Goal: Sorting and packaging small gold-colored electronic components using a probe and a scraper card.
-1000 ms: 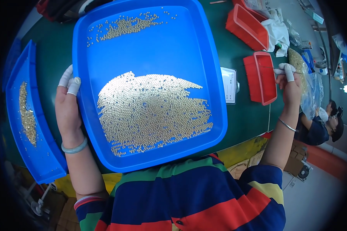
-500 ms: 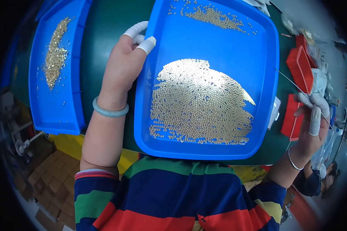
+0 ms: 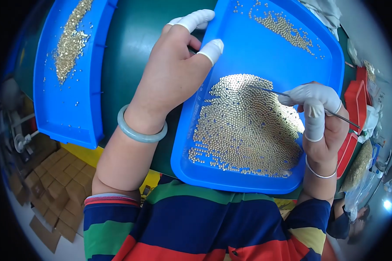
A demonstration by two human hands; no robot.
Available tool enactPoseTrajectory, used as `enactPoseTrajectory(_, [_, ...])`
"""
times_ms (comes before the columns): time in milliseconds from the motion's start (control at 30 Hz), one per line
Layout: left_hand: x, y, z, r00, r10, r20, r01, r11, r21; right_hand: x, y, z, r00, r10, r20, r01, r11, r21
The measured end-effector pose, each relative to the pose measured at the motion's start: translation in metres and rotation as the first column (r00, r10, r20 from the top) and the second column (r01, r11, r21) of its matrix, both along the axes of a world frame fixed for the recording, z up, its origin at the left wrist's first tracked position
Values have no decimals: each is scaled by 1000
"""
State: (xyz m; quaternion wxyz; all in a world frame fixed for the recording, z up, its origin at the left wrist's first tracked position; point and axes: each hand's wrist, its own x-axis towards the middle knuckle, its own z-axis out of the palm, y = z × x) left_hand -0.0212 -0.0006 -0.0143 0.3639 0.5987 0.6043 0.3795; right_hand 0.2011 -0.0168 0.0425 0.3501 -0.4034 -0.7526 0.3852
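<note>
A large blue tray (image 3: 190, 175) lies in front of me, with a broad layer of small gold beads (image 3: 239, 135) across its near half. A smaller scatter of gold beads (image 3: 287, 32) sits at its far end. My left hand (image 3: 174, 65), in white finger cots, grips the tray's left rim, thumb over the edge. Between the thumb and fingers of my right hand (image 3: 320, 115), also in white finger cots, is a thin metal rod (image 3: 270, 90). Its tip reaches the upper part of the bead layer.
Another blue tray (image 3: 89, 78) with a gold heap (image 3: 69, 48) stands on the green table (image 3: 130, 48) at left. Red bins (image 3: 356, 104) and a bag of beads (image 3: 359, 167) are at right. Brown boxes (image 3: 61, 187) stand low at left; another person (image 3: 342, 222) shows at lower right.
My right hand has swung left over the tray, bringing the rod's tip to the beads. The tray and my left hand appear further right in view. The bead layer's upper part is reshaped.
</note>
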Motion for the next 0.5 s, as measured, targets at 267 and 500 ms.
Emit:
enactPoseTrajectory(267, [7,-5,3,998,16,68,-14,999,-30,-1,1,-6,999,2,-53,-1,1000,21])
enactPoseTrajectory(500, [9,-6,3,990,30,138,-27,999,-29,-1,-1,-10,1000,21,16,-21,1000,8])
